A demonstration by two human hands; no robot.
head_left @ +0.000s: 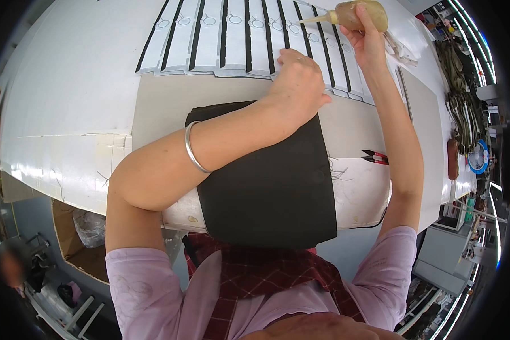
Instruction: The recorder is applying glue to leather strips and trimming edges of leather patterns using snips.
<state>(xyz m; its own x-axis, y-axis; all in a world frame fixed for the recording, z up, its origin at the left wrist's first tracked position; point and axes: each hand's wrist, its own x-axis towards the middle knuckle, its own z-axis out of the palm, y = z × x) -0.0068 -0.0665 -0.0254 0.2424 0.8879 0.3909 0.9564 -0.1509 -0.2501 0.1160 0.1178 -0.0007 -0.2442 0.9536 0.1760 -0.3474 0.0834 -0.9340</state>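
Observation:
My right hand (365, 39) is closed round a squeeze bottle (368, 16) of yellowish-brown liquid. The bottle is tipped sideways, its long thin nozzle pointing left over a row of overlapping pale panels (207, 45). Each panel has a dark edge strip and a drawn ring-shaped outline. Palm down, my left hand (300, 79) lies at the near edge of those panels, thumb apart from the curled fingers; most fingertips are hidden beneath it. Under my left forearm is a black folded sheet (266, 187), at the table's near edge.
Red-handled thread snips (375, 157) lie right of the black sheet, near loose threads (337, 169). A grey board (422, 113) rests on the white table (68, 107). Dark bundled pieces (462, 113) and a blue fan (477, 157) stand far right. An open carton (68, 232) is below left.

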